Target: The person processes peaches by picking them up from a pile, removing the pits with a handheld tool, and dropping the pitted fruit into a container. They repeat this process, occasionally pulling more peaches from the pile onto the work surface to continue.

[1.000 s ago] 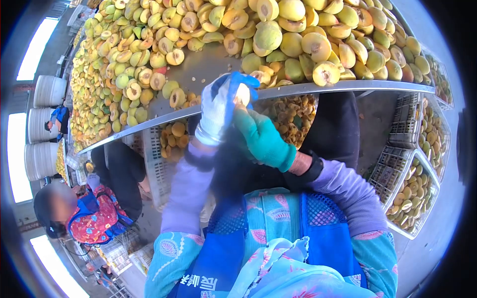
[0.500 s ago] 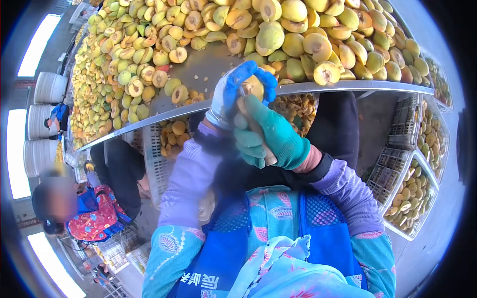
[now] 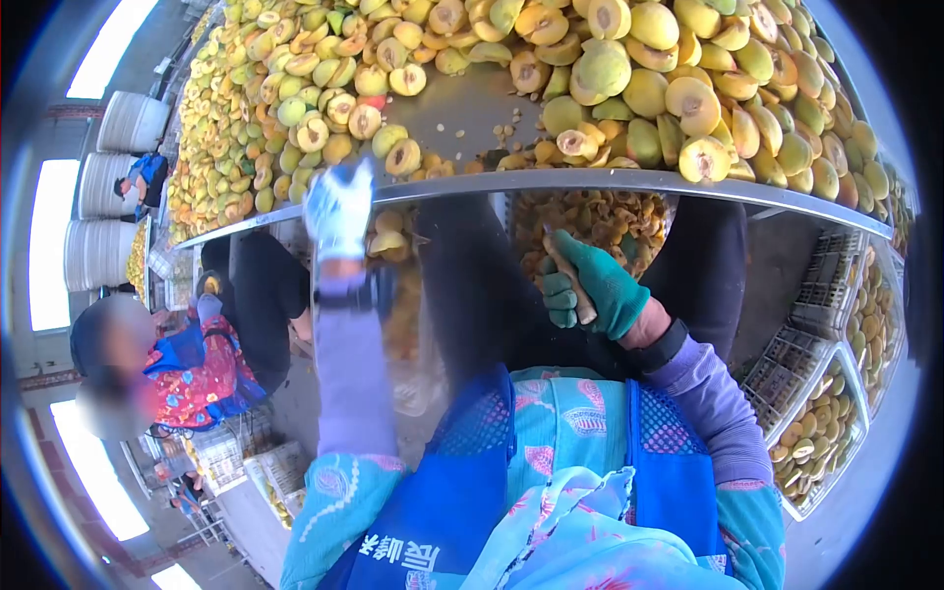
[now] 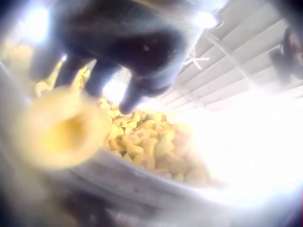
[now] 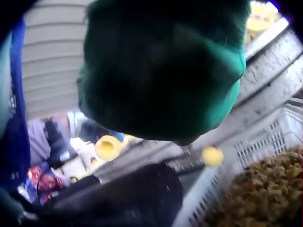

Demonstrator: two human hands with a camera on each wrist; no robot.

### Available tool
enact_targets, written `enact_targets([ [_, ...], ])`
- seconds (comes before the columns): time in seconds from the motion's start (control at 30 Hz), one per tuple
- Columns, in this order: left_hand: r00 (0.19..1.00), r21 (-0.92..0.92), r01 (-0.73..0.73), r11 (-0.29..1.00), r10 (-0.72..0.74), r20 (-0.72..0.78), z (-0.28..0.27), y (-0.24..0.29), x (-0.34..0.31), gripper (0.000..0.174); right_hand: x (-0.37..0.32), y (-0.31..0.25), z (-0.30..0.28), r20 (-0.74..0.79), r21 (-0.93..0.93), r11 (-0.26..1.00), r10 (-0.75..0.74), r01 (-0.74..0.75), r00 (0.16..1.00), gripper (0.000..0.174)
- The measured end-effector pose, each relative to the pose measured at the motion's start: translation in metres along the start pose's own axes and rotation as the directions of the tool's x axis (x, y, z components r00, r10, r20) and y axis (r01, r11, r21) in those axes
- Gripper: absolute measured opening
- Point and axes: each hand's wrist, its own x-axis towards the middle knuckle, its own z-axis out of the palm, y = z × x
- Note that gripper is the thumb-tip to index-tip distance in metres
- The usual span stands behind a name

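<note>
My left hand (image 3: 339, 211), in a white and blue glove, is blurred beside the table's front edge, above a crate holding fruit halves (image 3: 389, 236). Seen from the left wrist, its fingers (image 4: 102, 75) are spread, and a hollowed yellow fruit half (image 4: 61, 132) is just below them, not gripped. Two yellow pieces (image 5: 108, 147) (image 5: 212, 156) show beneath my other hand in the right wrist view. The green-gloved right hand (image 3: 600, 285) grips a slim wooden-handled tool (image 3: 570, 280) over my lap; from the right wrist, the glove (image 5: 161, 71) hides the tool.
Cut fruit is heaped on the metal table (image 3: 462, 108), whose raised rim (image 3: 590, 180) curves across. A container of brownish scraps (image 3: 629, 216) lies between my knees. Crates of fruit (image 3: 816, 423) stand at right. Another person (image 3: 211, 364) sits at left, near stacked white tubs (image 3: 103, 251).
The hands were together at a fruit half. The left has swung left and spread its fingers, letting the fruit go; the right has drawn apart to the right, still gripping the tool. The head view has shifted.
</note>
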Motion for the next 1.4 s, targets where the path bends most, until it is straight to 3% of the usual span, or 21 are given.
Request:
enact_targets([
  [0.07, 0.975, 0.212, -0.062, 0.975, 0.014, 0.222, 0.02, 0.032, 0.032, 0.064, 0.001, 0.001, 0.018, -0.074, -0.17, 0.984, -0.071, 0.058, 0.995, 0.044],
  [0.13, 0.946, -0.07, -0.171, 0.983, 0.183, 0.266, 0.035, 0.046, 0.045, 0.059, -0.008, 0.0, 0.057, -0.134, -0.41, 0.898, -0.231, 0.158, 0.964, 0.043],
  [0.17, 0.916, -0.156, -0.327, 0.932, 0.353, 0.188, 0.039, 0.051, 0.044, 0.055, -0.015, -0.002, 0.081, -0.168, -0.62, 0.753, -0.402, 0.221, 0.9, 0.042],
  [0.27, 0.835, -0.462, -0.478, 0.747, 0.549, 0.025, 0.027, 0.074, 0.019, 0.033, 0.011, -0.003, 0.077, 0.197, -0.88, 0.116, -0.793, 0.46, 0.576, 0.038],
  [0.3, 0.877, -0.679, -0.345, 0.648, 0.48, 0.012, 0.024, 0.081, 0.01, 0.029, 0.02, -0.005, 0.075, 0.336, -0.881, -0.108, -0.828, 0.46, 0.449, 0.038],
  [0.37, 0.925, -0.928, -0.039, 0.371, 0.366, 0.107, 0.003, 0.098, -0.022, 0.025, 0.025, -0.009, 0.081, 0.392, -0.909, -0.271, -0.814, 0.316, 0.428, 0.037],
  [0.4, 0.91, -0.96, 0.015, 0.279, 0.394, 0.129, -0.01, 0.106, -0.038, 0.028, 0.026, -0.011, 0.084, 0.429, -0.902, -0.359, -0.8, 0.24, 0.418, 0.036],
  [0.5, 0.81, -0.965, -0.224, 0.133, 0.576, -0.109, 0.008, 0.113, -0.055, 0.049, 0.027, -0.006, 0.082, 0.361, -0.933, -0.313, -0.826, 0.18, 0.433, 0.034],
  [0.57, 0.848, -0.991, -0.057, 0.123, 0.53, 0.017, 0.011, 0.119, -0.063, 0.05, 0.023, -0.002, 0.077, 0.338, -0.935, -0.249, -0.844, 0.253, 0.416, 0.034],
  [0.63, 0.865, -0.99, -0.078, 0.12, 0.501, -0.007, 0.016, 0.123, -0.067, 0.049, 0.022, -0.001, 0.073, 0.337, -0.897, -0.17, -0.86, 0.407, 0.384, 0.034],
  [0.77, 0.913, -0.993, -0.079, 0.091, 0.407, -0.035, 0.017, 0.131, -0.073, 0.045, 0.021, 0.002, 0.071, 0.342, -0.913, -0.206, -0.857, 0.351, 0.385, 0.033],
  [0.87, 0.85, -0.87, -0.394, 0.296, 0.476, -0.223, 0.002, 0.131, -0.077, 0.039, 0.017, -0.001, 0.07, 0.324, -0.92, -0.171, -0.837, 0.352, 0.441, 0.033],
  [0.9, 0.776, -0.726, -0.581, 0.367, 0.521, -0.357, 0.003, 0.13, -0.076, 0.036, 0.017, -0.005, 0.066, 0.327, -0.928, -0.186, -0.822, 0.322, 0.466, 0.033],
  [0.97, 0.729, -0.633, -0.666, 0.394, 0.522, -0.442, 0.006, 0.132, -0.076, 0.031, 0.018, -0.007, 0.061, 0.335, -0.921, -0.175, -0.812, 0.349, 0.477, 0.034],
  [1.03, 0.824, -0.791, -0.522, 0.32, 0.428, -0.371, 0.009, 0.142, -0.08, 0.027, 0.023, -0.003, 0.063, 0.354, -0.875, -0.128, -0.827, 0.468, 0.437, 0.034],
  [1.07, 0.946, -0.995, -0.098, 0.032, 0.313, -0.083, 0.009, 0.149, -0.082, 0.026, 0.025, 0.002, 0.069, 0.3, -0.852, -0.025, -0.841, 0.522, 0.45, 0.035],
  [1.13, 0.964, -0.996, 0.032, -0.079, 0.265, 0.01, 0.001, 0.157, -0.088, 0.027, 0.015, 0.005, 0.076, 0.159, -0.826, 0.233, -0.778, 0.514, 0.607, 0.037],
  [1.2, 0.876, -0.938, -0.329, 0.113, 0.407, -0.258, 0.005, 0.152, -0.082, 0.029, 0.003, 0.0, 0.078, 0.059, -0.773, 0.447, -0.656, 0.45, 0.753, 0.04],
  [1.27, 0.829, -0.937, -0.321, 0.139, 0.519, -0.207, 0.0, 0.146, -0.08, 0.032, -0.003, 0.002, 0.084, -0.022, -0.719, 0.583, -0.565, 0.379, 0.825, 0.042],
  [1.37, 0.773, -0.962, 0.267, 0.06, 0.582, 0.251, -0.013, 0.145, -0.074, 0.037, -0.008, 0.014, 0.097, -0.089, -0.642, 0.696, -0.486, 0.323, 0.87, 0.045],
  [1.4, 0.773, -0.946, 0.318, 0.064, 0.559, 0.298, -0.011, 0.147, -0.074, 0.041, -0.004, 0.011, 0.092, 0.028, -0.362, 0.874, -0.338, 0.325, 0.941, 0.045],
])
